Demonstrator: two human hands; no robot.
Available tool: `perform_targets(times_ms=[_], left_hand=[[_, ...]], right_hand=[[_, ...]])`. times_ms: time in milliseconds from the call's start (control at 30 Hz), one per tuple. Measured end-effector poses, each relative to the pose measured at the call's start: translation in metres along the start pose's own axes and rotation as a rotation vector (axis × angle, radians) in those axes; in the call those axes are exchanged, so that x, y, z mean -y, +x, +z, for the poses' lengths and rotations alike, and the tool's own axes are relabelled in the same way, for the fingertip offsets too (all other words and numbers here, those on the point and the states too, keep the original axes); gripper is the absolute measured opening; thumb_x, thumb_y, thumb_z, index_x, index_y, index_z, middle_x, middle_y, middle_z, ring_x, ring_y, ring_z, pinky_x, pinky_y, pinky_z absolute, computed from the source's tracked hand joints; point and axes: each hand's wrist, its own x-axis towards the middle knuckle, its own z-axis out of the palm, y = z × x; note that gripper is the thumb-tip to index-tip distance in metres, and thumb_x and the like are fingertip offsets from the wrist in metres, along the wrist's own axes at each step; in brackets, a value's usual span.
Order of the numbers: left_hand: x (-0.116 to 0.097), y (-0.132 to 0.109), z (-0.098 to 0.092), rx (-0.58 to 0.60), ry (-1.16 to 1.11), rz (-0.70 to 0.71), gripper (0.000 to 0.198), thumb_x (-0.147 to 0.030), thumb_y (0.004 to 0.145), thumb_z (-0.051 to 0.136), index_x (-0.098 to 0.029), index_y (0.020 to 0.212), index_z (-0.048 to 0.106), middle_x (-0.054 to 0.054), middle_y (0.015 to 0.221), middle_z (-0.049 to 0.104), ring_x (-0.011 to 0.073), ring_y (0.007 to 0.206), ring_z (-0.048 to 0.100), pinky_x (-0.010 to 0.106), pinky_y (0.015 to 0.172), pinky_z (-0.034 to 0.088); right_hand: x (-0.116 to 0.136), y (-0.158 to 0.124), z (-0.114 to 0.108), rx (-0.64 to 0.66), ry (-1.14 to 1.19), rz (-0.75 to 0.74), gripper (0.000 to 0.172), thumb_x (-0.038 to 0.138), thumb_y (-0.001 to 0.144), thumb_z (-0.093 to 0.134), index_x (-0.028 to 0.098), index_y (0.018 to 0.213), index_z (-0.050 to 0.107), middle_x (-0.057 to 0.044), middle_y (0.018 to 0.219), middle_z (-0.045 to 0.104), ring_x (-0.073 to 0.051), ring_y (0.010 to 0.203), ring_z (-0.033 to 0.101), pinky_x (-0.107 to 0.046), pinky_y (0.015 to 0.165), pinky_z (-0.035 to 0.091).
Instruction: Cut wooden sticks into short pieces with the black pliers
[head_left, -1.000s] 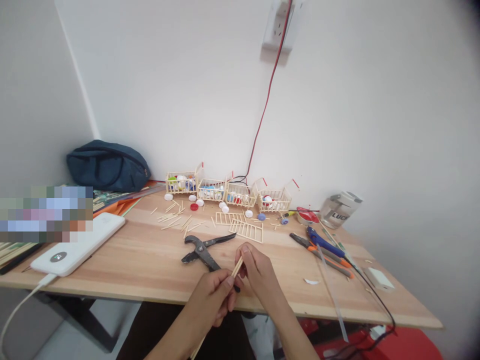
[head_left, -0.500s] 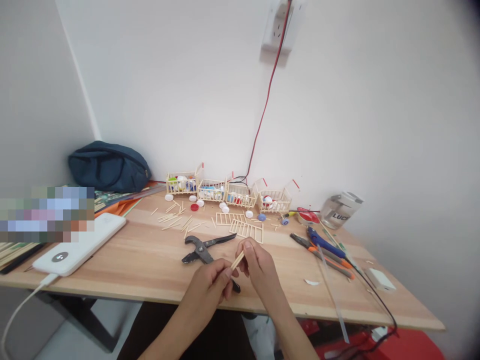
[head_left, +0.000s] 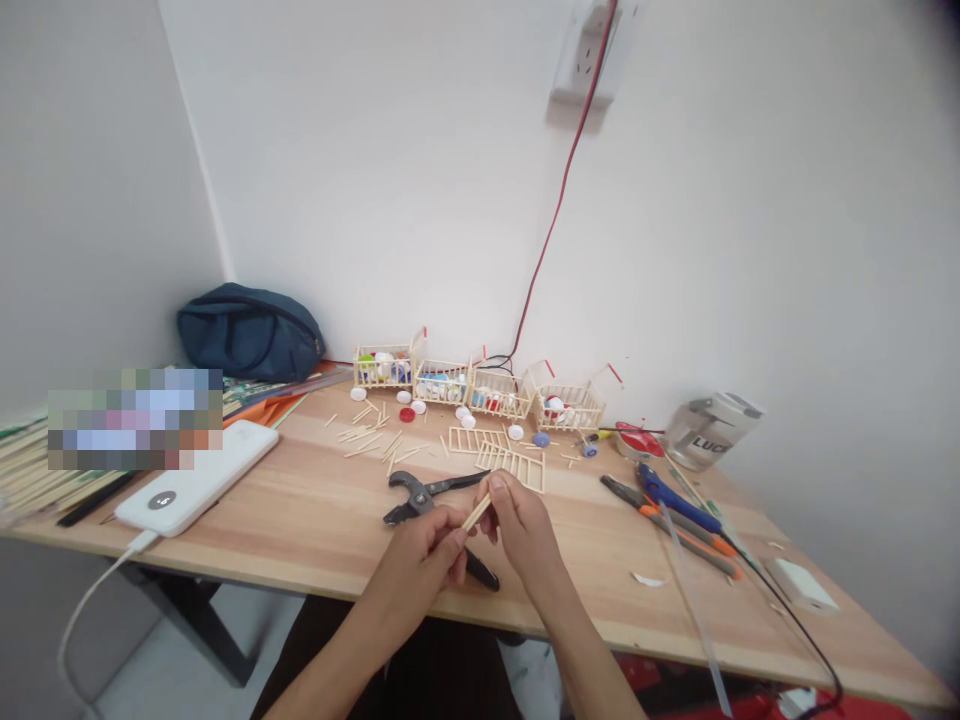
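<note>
My left hand [head_left: 420, 560] and my right hand [head_left: 521, 530] meet above the front edge of the wooden table [head_left: 300, 520]. Both pinch a thin wooden stick [head_left: 477, 512] that slants up to the right between their fingertips. Black pliers [head_left: 431, 495] lie on the table just behind and under my hands. Flat stick fence panels [head_left: 514, 462] rest a little farther back. A row of small stick carts [head_left: 480, 385] filled with bottle caps stands along the wall.
A white power bank [head_left: 199, 478] with a cable lies at the left, a dark blue bag [head_left: 247, 332] in the corner. Loose sticks [head_left: 371, 440] and caps are scattered mid-table. A glue gun [head_left: 675, 495], cutters, a metal can [head_left: 712, 430] and a red wire [head_left: 559, 195] occupy the right.
The camera view has shifted, so everything sits further right in the picture. My hands stay together on the stick, now slightly higher over the pliers.
</note>
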Motion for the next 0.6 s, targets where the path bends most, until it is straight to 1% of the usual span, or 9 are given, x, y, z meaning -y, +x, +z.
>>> perform_targets(times_ms=[100, 167, 267, 333, 400, 467, 533, 600], left_hand=[[0.0, -0.001, -0.004, -0.006, -0.022, -0.007, 0.027, -0.04, 0.085, 0.043, -0.016, 0.078, 0.055, -0.004, 0.054, 0.051, 0.007, 0.041, 0.032, 0.02, 0.044, 0.024], [0.0, -0.001, -0.006, -0.006, -0.031, -0.02, 0.028, -0.04, 0.085, 0.044, -0.016, 0.074, 0.053, -0.004, 0.054, 0.051, 0.0065, 0.041, 0.031, 0.02, 0.043, 0.022], [0.002, 0.001, -0.008, 0.002, -0.08, -0.039, 0.027, -0.04, 0.084, 0.046, -0.016, 0.074, 0.05, -0.004, 0.052, 0.049, 0.0059, 0.04, 0.03, 0.02, 0.042, 0.021], [0.005, 0.0, -0.009, 0.003, -0.133, -0.06, 0.026, -0.04, 0.083, 0.047, -0.016, 0.075, 0.049, -0.005, 0.053, 0.049, 0.0053, 0.039, 0.028, 0.019, 0.041, 0.019], [0.007, -0.001, -0.009, 0.0, -0.167, -0.08, 0.026, -0.041, 0.083, 0.047, -0.016, 0.076, 0.048, -0.004, 0.054, 0.049, 0.0049, 0.039, 0.027, 0.019, 0.04, 0.018], [0.007, -0.002, -0.009, 0.005, -0.171, -0.091, 0.026, -0.041, 0.083, 0.048, -0.016, 0.075, 0.048, -0.004, 0.055, 0.05, 0.0049, 0.04, 0.029, 0.019, 0.041, 0.018], [0.006, -0.003, -0.008, 0.012, -0.16, -0.077, 0.026, -0.041, 0.083, 0.048, -0.016, 0.075, 0.048, -0.003, 0.056, 0.051, 0.0052, 0.041, 0.031, 0.019, 0.041, 0.019], [0.004, -0.003, -0.008, 0.023, -0.157, -0.066, 0.026, -0.04, 0.083, 0.048, -0.016, 0.076, 0.048, -0.003, 0.056, 0.052, 0.0053, 0.041, 0.031, 0.019, 0.042, 0.019]], right_hand=[[-0.002, 0.003, 0.002, 0.018, 0.051, 0.026, 0.041, 0.051, 0.091, 0.034, 0.02, 0.069, 0.05, 0.003, 0.051, 0.047, -0.011, 0.046, 0.044, -0.022, 0.046, 0.036], [-0.003, 0.004, 0.002, 0.053, 0.137, 0.054, 0.042, 0.053, 0.089, 0.036, 0.019, 0.072, 0.053, 0.002, 0.052, 0.049, -0.011, 0.047, 0.045, -0.022, 0.046, 0.037], [-0.006, 0.006, -0.001, 0.088, 0.343, 0.136, 0.047, 0.057, 0.088, 0.035, 0.016, 0.083, 0.059, -0.001, 0.058, 0.054, -0.013, 0.051, 0.049, -0.024, 0.047, 0.038], [-0.008, 0.006, -0.005, 0.072, 0.437, 0.169, 0.05, 0.058, 0.086, 0.037, 0.015, 0.09, 0.061, -0.004, 0.064, 0.058, -0.014, 0.055, 0.052, -0.024, 0.047, 0.039], [-0.01, 0.006, -0.009, 0.03, 0.431, 0.159, 0.046, 0.057, 0.083, 0.046, 0.015, 0.089, 0.064, -0.005, 0.069, 0.059, -0.014, 0.06, 0.053, -0.024, 0.049, 0.038], [-0.01, 0.004, -0.012, 0.011, 0.404, 0.154, 0.04, 0.053, 0.081, 0.054, 0.015, 0.084, 0.066, -0.004, 0.07, 0.057, -0.013, 0.061, 0.051, -0.023, 0.049, 0.037], [-0.009, 0.003, -0.013, 0.037, 0.439, 0.198, 0.037, 0.05, 0.081, 0.057, 0.015, 0.083, 0.068, -0.002, 0.067, 0.054, -0.01, 0.058, 0.048, -0.022, 0.049, 0.035], [-0.008, 0.003, -0.013, 0.082, 0.525, 0.274, 0.035, 0.049, 0.08, 0.059, 0.016, 0.084, 0.069, 0.0, 0.064, 0.052, -0.008, 0.054, 0.044, -0.021, 0.048, 0.033]])
